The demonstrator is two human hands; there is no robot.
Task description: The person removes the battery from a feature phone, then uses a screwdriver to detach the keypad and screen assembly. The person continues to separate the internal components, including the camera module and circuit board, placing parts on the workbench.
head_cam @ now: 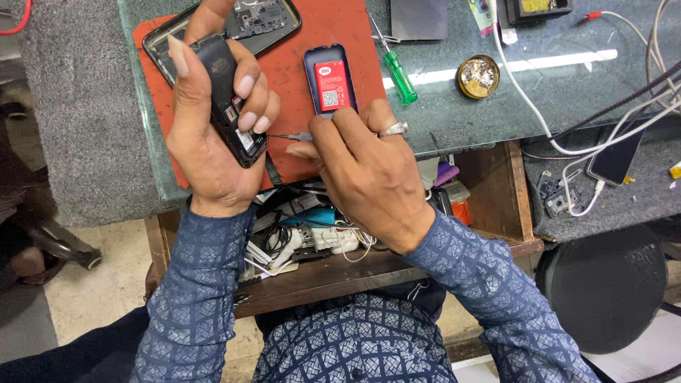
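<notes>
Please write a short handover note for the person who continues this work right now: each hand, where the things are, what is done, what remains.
Left hand: grips a small dark phone, open back facing right.
Right hand: holds a thin screwdriver, tip at the phone's lower end.
On the red mat: a blue back cover and an opened larger phone. A green-handled screwdriver lies on the glass beside the mat.
Done: back cover is off.
Left: the screw work at the phone's lower end; whether any screws are out cannot be seen.
</notes>
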